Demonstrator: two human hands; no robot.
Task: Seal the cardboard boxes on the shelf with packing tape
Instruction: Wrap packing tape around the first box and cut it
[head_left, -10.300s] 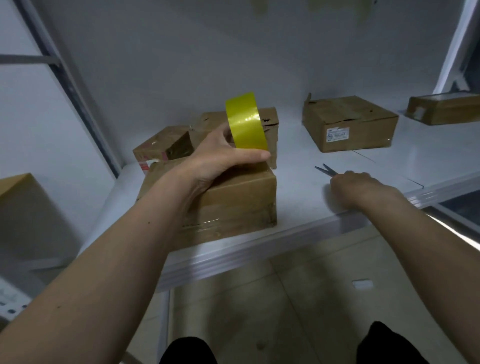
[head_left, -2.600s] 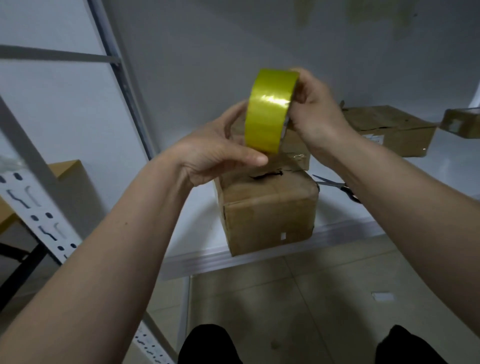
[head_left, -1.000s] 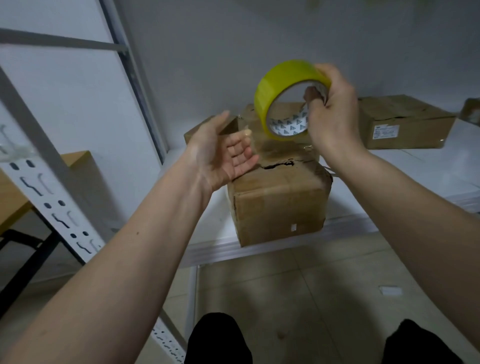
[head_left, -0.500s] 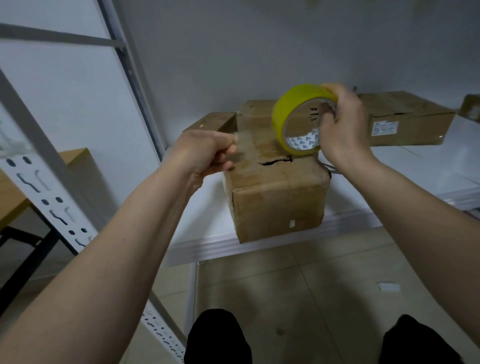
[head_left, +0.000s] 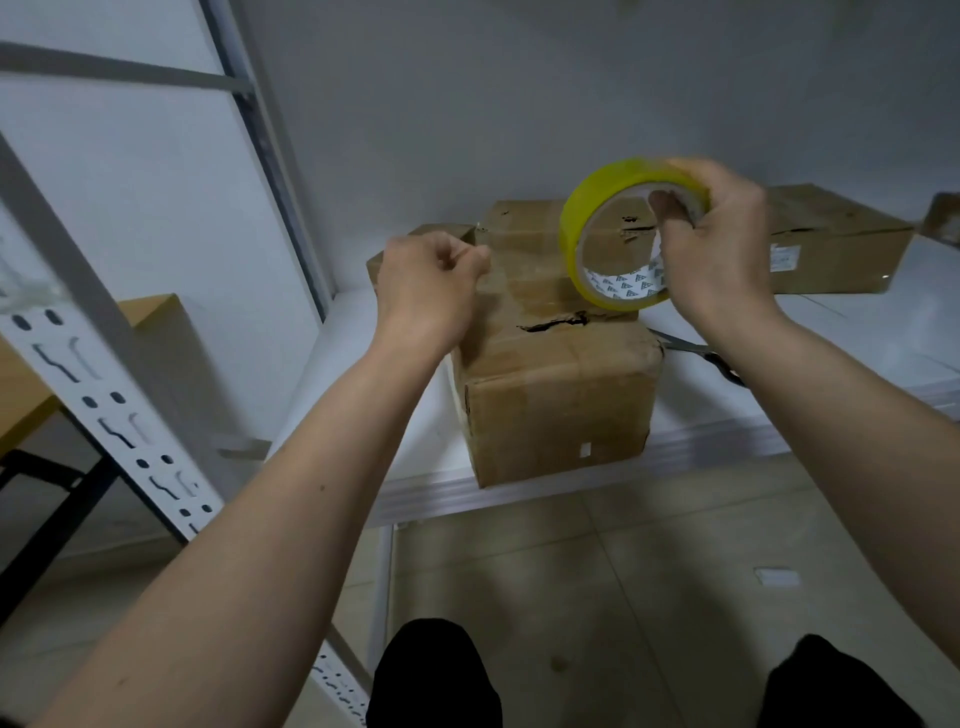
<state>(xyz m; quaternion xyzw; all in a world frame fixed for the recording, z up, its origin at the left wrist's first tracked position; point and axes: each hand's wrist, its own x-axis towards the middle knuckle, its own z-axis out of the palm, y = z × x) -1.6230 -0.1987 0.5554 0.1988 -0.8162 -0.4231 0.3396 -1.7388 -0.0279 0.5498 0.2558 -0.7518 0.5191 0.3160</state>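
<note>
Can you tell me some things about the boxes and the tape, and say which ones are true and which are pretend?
1. The right hand holds the yellow tape roll. True.
2. The front cardboard box sits on the floor. False: it sits on the white shelf.
3. The box top has a torn gap. True.
4. The scissors are in the left hand. False: they lie on the shelf beside the box.

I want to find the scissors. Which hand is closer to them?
The right hand. It grips the yellow tape roll above the scissors, which peek out beside its wrist. The left hand is farther, across the cardboard box, fingers curled.
</note>
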